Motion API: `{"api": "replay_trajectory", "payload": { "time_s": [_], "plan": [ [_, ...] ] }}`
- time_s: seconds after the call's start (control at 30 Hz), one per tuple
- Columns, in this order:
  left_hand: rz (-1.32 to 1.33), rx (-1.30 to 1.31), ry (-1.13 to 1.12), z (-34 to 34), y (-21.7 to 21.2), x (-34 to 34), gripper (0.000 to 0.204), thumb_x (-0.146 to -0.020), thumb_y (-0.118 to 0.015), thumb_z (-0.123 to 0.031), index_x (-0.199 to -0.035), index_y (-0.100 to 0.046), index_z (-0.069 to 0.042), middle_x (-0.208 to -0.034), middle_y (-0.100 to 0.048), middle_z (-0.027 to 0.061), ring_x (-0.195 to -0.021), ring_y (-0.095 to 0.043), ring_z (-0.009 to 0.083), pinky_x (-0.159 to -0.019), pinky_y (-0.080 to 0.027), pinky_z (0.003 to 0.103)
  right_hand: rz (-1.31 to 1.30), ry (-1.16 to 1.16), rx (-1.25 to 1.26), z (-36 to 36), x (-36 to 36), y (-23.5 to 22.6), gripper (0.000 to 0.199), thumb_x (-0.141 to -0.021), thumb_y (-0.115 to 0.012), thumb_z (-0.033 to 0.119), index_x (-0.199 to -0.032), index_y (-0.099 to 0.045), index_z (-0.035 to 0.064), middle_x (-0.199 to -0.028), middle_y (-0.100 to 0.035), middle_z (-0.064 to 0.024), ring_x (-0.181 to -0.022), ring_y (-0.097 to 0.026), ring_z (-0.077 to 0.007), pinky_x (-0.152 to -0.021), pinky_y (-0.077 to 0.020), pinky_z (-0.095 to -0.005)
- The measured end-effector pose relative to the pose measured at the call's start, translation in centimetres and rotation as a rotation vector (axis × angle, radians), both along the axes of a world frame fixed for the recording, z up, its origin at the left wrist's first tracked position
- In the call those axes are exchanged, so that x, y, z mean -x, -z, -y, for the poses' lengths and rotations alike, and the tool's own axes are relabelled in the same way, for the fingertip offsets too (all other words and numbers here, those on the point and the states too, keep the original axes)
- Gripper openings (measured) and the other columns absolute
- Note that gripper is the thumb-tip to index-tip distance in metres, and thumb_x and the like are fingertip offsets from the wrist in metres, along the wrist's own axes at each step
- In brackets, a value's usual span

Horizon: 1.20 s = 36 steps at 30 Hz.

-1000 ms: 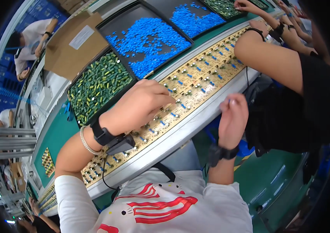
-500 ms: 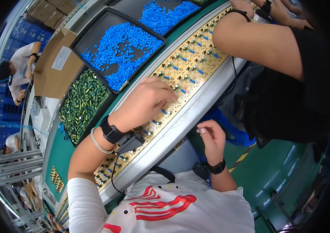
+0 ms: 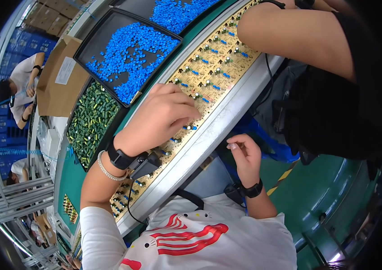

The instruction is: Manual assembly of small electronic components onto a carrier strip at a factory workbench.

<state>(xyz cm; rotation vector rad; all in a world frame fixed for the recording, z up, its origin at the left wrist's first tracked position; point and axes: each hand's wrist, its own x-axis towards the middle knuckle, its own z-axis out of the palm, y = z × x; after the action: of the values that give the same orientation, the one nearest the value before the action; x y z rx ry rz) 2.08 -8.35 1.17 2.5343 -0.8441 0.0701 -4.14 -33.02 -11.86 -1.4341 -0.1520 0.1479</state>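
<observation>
On the circuit board (image 3: 227,67), the left hand (image 3: 161,119) rests near its edge.

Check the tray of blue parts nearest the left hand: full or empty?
Partly full. Blue parts are heaped across the black tray, but bare black floor shows near its upper corner and right side.

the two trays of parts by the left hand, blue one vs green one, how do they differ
The tray of blue parts is the larger and lies farther from the person; the tray of green parts is narrower and sits nearer the left hand. The blue parts lie loosely with bare dark floor showing at one end; the green parts pack their tray almost fully. Both are dark, shallow trays of small components beside the long yellow circuit board.
</observation>
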Motion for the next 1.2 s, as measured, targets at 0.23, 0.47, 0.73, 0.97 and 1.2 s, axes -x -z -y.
{"api": "replay_trajectory", "payload": {
  "time_s": [0.23,0.47,0.73,0.97,1.2],
  "plan": [
    [-0.030,-0.358,0.018,2.5,-1.9,1.7,0.013,-0.075,-0.074,-0.011,-0.086,-0.069,-0.011,-0.088,-0.062,0.0026,-0.089,-0.055,0.0238,-0.086,-0.040,0.040,-0.033,-0.048,0.047,-0.1,0.2,0.2,0.009,-0.095,-0.057,-0.001,-0.102,-0.063,-0.0001,-0.096,-0.064,-0.0039,-0.087,-0.060,-0.0095,-0.081,-0.0473,-0.0236],
    [0.119,-0.482,-0.036,3.3,-0.6,2.5,0.009,-0.074,-0.070,-0.011,-0.079,-0.063,-0.010,-0.081,-0.056,0.0033,-0.087,-0.053,0.0229,-0.087,-0.039,0.039,-0.015,-0.045,0.042,0.0,0.2,0.5,0.009,-0.095,-0.057,-0.002,-0.102,-0.063,-0.0005,-0.095,-0.064,-0.0033,-0.086,-0.060,-0.0089,-0.080,-0.0470,-0.0228],
    [-0.023,-0.199,-0.066,2.3,-1.4,1.1,0.007,-0.074,-0.068,-0.007,-0.080,-0.065,-0.009,-0.078,-0.064,0.0036,-0.082,-0.060,0.0235,-0.084,-0.041,0.037,-0.023,-0.019,0.058,0.5,0.3,0.7,0.010,-0.094,-0.057,-0.003,-0.101,-0.064,-0.0004,-0.093,-0.063,-0.0028,-0.085,-0.060,-0.0084,-0.078,-0.0462,-0.0219],
    [-0.110,0.028,-0.125,0.3,-0.8,0.0,0.019,-0.081,-0.066,0.003,-0.097,-0.072,-0.003,-0.080,-0.069,0.0094,-0.079,-0.065,0.0266,-0.085,-0.046,0.037,-0.007,0.047,0.040,0.3,0.0,0.9,0.009,-0.090,-0.060,-0.002,-0.096,-0.067,-0.0010,-0.084,-0.064,-0.0064,-0.074,-0.060,-0.0114,-0.068,-0.0469,-0.0244],
    [-0.032,0.011,-0.128,0.4,0.5,0.3,0.014,-0.079,-0.072,-0.003,-0.092,-0.073,-0.009,-0.094,-0.066,0.0063,-0.096,-0.058,0.0277,-0.089,-0.040,0.038,-0.022,-0.006,0.072,0.6,0.1,1.1,0.011,-0.093,-0.057,-0.003,-0.101,-0.064,-0.0009,-0.092,-0.064,-0.0032,-0.084,-0.060,-0.0087,-0.077,-0.0468,-0.0219]
  ]
}}
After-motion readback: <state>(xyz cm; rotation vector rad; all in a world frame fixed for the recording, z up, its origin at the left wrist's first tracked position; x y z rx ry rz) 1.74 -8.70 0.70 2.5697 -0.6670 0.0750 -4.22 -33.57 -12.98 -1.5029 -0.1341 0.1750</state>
